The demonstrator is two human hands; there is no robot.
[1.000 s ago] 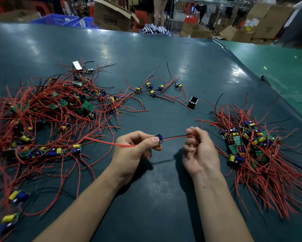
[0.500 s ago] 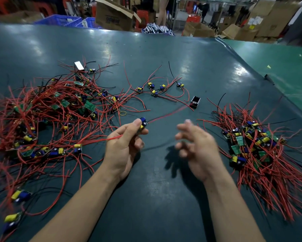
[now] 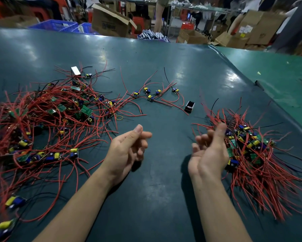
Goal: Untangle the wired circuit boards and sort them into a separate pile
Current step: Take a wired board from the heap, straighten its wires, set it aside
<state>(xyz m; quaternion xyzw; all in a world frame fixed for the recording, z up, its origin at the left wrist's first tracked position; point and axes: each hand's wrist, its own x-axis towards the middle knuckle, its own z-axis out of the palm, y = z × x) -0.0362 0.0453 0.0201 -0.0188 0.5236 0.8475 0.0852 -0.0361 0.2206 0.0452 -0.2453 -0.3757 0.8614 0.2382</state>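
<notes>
We hold both hands above the dark green counter (image 3: 164, 70), between two heaps of wired circuit boards. Our left hand (image 3: 127, 151) hovers with its fingers (image 3: 145, 135) loosely curled and spread, holding nothing. Our right hand (image 3: 209, 152) is turned palm toward us, its fingers (image 3: 201, 138) relaxed and apart, also holding nothing; its thumb edge sits just beside the near rim of the right heap.

The tangled pile (image 3: 47, 117) spreads wide over the left part of the counter: many red wires crossing one another, with small green boards carrying yellow and blue parts caught among them. A few boards lie loose at its near edge, and one yellow and blue board (image 3: 15, 200) lies nearer to us at the left.

The sorted pile (image 3: 254, 154) lies on the right, its boards gathered toward the middle and its red wires fanning outward, mostly toward us.

Between the heaps, farther away, a small group of boards (image 3: 150, 94) rests with red and black wires trailing. A small black box (image 3: 190, 106) stands just beside them, and a white block (image 3: 75, 70) lies at the far edge of the tangled pile. A yellow rubber band (image 3: 119, 117) lies on the counter near the tangle.
</notes>
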